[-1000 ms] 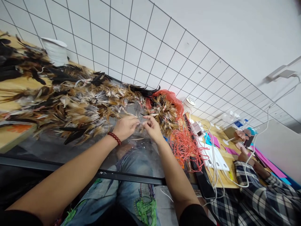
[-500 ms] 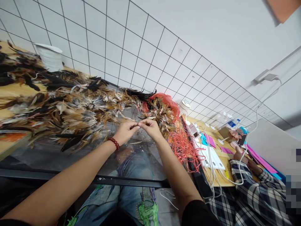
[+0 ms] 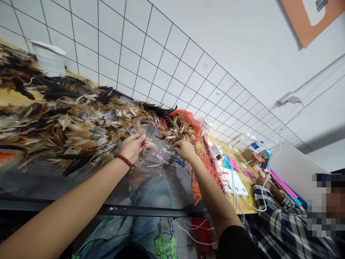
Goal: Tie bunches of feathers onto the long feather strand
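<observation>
Head view: left hand (image 3: 132, 145) pinches feathers (image 3: 147, 144) in a narrow grip; right hand (image 3: 184, 149) grips the bundle (image 3: 179, 130).

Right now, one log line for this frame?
left hand: fingers curled on feathers | right hand: reaching into feather bundle by red bag | red strings beside | glass table

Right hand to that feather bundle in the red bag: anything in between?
Nothing visible. The right hand is already at the near edge of the feather bundle in the red bag, fingertips in the feathers. The red cords lie to its right, blue-handled tool below it, both off the path.
</observation>
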`<state>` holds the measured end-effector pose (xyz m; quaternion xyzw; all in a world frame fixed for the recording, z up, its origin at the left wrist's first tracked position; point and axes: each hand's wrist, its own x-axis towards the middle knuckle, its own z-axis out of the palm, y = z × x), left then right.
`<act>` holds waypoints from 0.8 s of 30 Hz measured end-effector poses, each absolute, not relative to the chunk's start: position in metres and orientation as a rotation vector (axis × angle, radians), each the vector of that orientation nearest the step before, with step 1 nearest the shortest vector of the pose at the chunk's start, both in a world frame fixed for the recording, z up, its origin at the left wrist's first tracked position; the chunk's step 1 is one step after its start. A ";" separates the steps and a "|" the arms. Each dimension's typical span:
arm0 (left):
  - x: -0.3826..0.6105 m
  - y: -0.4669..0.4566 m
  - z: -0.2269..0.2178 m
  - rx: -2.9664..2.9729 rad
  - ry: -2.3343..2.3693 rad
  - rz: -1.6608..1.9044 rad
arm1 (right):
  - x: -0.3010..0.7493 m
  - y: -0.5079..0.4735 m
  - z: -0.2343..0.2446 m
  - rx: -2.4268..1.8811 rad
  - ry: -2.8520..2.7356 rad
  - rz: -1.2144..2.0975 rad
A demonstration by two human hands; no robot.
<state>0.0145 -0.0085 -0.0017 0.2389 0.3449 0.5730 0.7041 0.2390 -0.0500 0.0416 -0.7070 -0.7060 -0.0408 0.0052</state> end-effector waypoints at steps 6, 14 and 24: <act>0.012 -0.008 -0.001 0.446 0.774 1.287 | 0.221 -0.034 0.025 -2.091 -2.535 -0.415; 0.008 -0.004 0.002 0.360 0.720 1.322 | 0.262 -0.033 0.033 -2.242 -2.564 -0.549; 0.003 0.002 0.001 0.487 0.779 1.503 | 0.181 -0.021 0.025 -1.759 -2.391 -0.067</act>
